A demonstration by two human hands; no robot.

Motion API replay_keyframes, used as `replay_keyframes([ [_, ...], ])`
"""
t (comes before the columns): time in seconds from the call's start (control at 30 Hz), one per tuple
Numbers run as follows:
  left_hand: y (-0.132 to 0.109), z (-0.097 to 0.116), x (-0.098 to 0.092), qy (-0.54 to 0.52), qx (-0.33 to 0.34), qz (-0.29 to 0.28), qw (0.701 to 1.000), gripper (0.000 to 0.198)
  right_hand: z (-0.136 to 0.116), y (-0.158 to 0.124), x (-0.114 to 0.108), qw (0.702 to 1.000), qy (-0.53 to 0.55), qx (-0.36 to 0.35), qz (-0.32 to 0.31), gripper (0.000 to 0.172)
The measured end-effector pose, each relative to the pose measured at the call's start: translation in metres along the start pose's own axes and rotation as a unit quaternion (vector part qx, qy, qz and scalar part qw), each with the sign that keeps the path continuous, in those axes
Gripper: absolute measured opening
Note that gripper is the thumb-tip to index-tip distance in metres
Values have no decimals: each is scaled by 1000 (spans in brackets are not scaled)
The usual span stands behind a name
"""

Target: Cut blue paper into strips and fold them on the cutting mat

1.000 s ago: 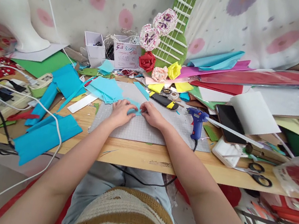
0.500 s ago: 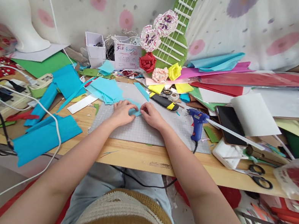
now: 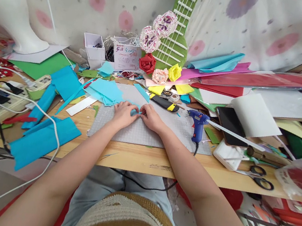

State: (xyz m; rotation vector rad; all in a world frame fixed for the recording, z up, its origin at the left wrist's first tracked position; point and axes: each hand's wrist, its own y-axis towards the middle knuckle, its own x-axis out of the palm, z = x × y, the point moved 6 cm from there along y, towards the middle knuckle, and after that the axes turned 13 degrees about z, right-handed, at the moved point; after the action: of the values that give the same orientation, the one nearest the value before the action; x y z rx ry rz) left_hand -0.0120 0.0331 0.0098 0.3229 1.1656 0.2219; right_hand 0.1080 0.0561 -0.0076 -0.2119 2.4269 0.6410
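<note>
Over the grey cutting mat (image 3: 132, 135), my left hand (image 3: 124, 114) and my right hand (image 3: 150, 116) meet at a small piece of light blue crepe paper (image 3: 134, 113). Both hands pinch it between thumb and fingers, and most of it is hidden behind them. Just left of my left hand lies a stack of light blue paper pieces (image 3: 105, 91). A light blue strip (image 3: 142, 92) rests beyond my hands. Right of it is a black and yellow utility knife (image 3: 164, 103).
A blue glue gun (image 3: 197, 125) stands on the mat's right side. Scissors (image 3: 259, 177) lie near the front edge. Darker blue crepe paper (image 3: 47, 139) and a white cable (image 3: 58, 131) are at the left. Paper flowers (image 3: 147, 63) and a green guitar shape (image 3: 176, 43) stand behind.
My hands have drawn closer together, and less of the light blue piece shows between them. The whole view has shifted slightly.
</note>
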Motion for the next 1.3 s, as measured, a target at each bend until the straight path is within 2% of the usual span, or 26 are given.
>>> replay_keyframes([
  [0.17, 5, -2, 0, 2, -2, -33, 999, 20, -1, 0, 0, 1000, -3, 0, -7, 20],
  [0.37, 13, -1, -4, 21, 44, -85, 995, 25, -5, -2, -1, 1000, 6, -8, -12, 19],
  [0.57, 16, -5, -2, 19, 56, -135, 989, 30, -4, -2, 1, 1000, 6, 15, -4, 20],
  [0.97, 20, -12, -6, 25, 159, -209, 965, 40, -1, 0, -2, 999, 17, 0, -33, 23],
  [1.13, 19, -14, -9, -26, 179, -189, 965, 43, -1, -1, -4, 999, 11, -10, -41, 27],
  [1.2, 20, -24, -15, -64, 176, -140, 972, 48, -2, -2, -5, 999, 7, -17, -38, 28],
  [1.3, 20, -52, -27, -102, 140, -28, 984, 53, -7, -3, -8, 999, 5, -31, -28, 27],
])
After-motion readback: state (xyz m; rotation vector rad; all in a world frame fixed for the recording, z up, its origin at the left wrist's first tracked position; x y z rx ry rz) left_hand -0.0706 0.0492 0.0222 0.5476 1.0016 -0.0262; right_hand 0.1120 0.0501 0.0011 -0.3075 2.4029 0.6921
